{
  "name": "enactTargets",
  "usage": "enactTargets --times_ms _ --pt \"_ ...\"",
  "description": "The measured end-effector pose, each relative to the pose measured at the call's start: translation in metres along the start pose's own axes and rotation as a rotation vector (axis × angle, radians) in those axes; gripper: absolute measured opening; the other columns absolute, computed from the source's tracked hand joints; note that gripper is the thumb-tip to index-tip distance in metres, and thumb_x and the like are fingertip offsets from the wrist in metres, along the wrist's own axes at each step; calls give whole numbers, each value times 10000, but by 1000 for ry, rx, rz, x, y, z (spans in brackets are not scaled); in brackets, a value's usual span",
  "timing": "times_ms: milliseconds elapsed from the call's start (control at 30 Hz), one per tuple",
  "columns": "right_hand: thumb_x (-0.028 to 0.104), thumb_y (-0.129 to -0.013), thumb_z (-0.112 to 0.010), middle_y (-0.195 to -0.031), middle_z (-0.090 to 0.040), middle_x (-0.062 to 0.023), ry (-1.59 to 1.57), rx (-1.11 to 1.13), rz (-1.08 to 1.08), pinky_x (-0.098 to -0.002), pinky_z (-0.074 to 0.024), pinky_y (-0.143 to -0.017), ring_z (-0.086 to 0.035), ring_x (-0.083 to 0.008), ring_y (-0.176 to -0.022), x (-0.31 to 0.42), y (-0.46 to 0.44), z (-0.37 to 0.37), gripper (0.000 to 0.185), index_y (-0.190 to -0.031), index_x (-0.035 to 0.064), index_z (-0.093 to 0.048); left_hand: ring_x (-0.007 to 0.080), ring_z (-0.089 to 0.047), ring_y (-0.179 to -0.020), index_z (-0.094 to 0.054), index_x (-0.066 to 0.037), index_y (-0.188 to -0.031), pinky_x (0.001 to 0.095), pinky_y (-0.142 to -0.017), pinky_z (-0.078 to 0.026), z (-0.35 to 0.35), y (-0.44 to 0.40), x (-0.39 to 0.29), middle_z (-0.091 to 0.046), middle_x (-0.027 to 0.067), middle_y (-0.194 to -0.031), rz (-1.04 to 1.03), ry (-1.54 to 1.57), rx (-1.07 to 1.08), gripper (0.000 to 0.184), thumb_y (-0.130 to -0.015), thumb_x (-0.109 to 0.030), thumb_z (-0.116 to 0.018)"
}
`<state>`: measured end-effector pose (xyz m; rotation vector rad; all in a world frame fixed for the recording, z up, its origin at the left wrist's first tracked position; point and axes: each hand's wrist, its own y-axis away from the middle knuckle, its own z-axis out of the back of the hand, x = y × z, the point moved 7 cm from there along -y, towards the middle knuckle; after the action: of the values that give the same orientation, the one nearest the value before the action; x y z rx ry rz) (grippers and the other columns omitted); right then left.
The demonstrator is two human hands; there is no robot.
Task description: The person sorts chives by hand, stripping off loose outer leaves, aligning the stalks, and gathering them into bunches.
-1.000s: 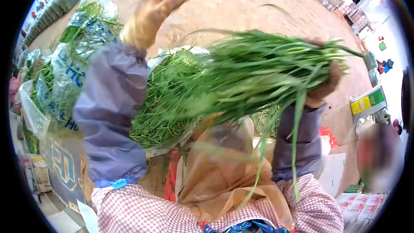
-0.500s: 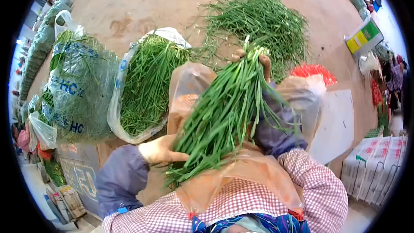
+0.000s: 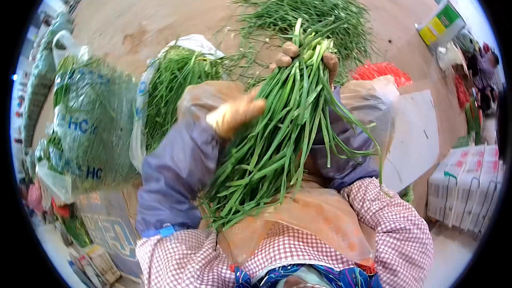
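Observation:
Across my lap lies a bunch of long-leaved greens [image 3: 277, 122], like chives or green onions, its pale stalk ends pointing away from me and its leaf tips towards my body. My right hand [image 3: 330, 63] is closed around the bunch just below the pale ends; the leaves hide its palm. At the bunch's left side is my left hand [image 3: 236, 114], gloved and blurred by motion. Its fingers look stretched towards the leaves and nothing shows in them. Whether they touch the leaves I cannot tell.
Loose greens lie in a pile [image 3: 314, 13] on the floor ahead. Left of my knees stand an open bag of greens [image 3: 178, 93] and a clear printed bag [image 3: 96, 122]. Red strings [image 3: 381, 73], a white board [image 3: 413, 138] and wrapped boxes [image 3: 464, 186] are at right.
My left hand has come off the leaf tips and moved up and to the right along the bunch. My right hand keeps its hold. The view has shifted slightly.

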<state>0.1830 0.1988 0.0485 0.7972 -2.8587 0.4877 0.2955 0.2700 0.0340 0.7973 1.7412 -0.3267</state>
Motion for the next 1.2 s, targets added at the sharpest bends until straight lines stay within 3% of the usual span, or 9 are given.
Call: enactTargets --times_ms 100,167,300,433,667,700,833,1067,1200 --pt "435 -801 -665 -1156 -591 -135 16 -32 70 -508 -518 -932 -591 -309 -1084 19 11 31 573 -1227 69 -551 227 -444 -1304 -236 -10 -1499 373 -1047 -406 -23 14 32 -415 115 -1465 -75 301 129 1089 -787 -798 -479" --pt "384 -812 -663 -1248 -580 -187 91 -73 -8 -536 -508 -951 -593 -361 -1123 20 11 46 577 -1267 53 -539 232 -474 -1280 -205 -16 -1506 391 -1026 -445 -28 20 37 -415 134 -1458 -92 432 -3 1169 -716 -809 -543" --pt "426 -849 -696 -1062 -691 -119 288 -338 -149 -371 -547 -901 -680 -218 -945 11 12 74 539 -1211 38 -599 227 -394 -1334 -228 -30 -1512 381 -1097 -347 -32 38 25 -372 102 -1489 -4 533 -235 1199 -667 -732 -709" --pt "529 -855 -658 -1117 -680 -106 283 -535 -172 -383 -547 -892 -663 -211 -1010 2 25 80 616 -1219 36 -602 229 -441 -1289 -266 -23 -1491 380 -1066 -383 -16 46 26 -417 102 -1448 -8 522 -435 1163 -668 -689 -749" --pt "196 -915 -655 -1251 -610 -119 126 -563 -466 -383 -525 -952 -631 -229 -1092 -48 51 28 485 -1351 61 -489 205 -483 -1216 -332 -13 -1440 362 -1032 -403 11 28 29 -493 96 -1347 91 261 -517 1082 -676 -628 -788" --pt "199 -901 -680 -1193 -632 -102 89 -625 -490 -366 -545 -903 -643 -214 -1042 -57 54 36 466 -1315 63 -515 198 -517 -1166 -365 -23 -1410 357 -995 -439 14 22 25 -517 91 -1300 77 299 -513 917 -743 -469 -809" --pt "236 -864 -737 -1067 -663 -79 16 -718 -440 -349 -579 -762 -663 -190 -888 -85 43 71 439 -1233 67 -567 177 -603 -1007 -420 -29 -1334 322 -868 -533 33 -1 33 -578 80 -1166 339 432 -499 552 -857 -58 -696" --pt "453 -820 -740 -985 -694 -137 33 -1028 -613 -411 -583 -762 -686 -266 -858 -100 66 187 575 -1146 -5 -618 221 -611 -1102 -459 -23 -1333 371 -938 -522 90 -51 101 -588 119 -1259 856 553 -259 538 -898 -247 -683" --pt "559 -796 -713 -873 -705 -133 -82 -1238 -756 -396 -587 -697 -674 -263 -707 -99 74 262 577 -1043 41 -647 241 -698 -867 -650 -14 -1112 410 -796 -581 141 -85 192 -709 119 -1037 1137 605 -454 397 -864 -314 -728"
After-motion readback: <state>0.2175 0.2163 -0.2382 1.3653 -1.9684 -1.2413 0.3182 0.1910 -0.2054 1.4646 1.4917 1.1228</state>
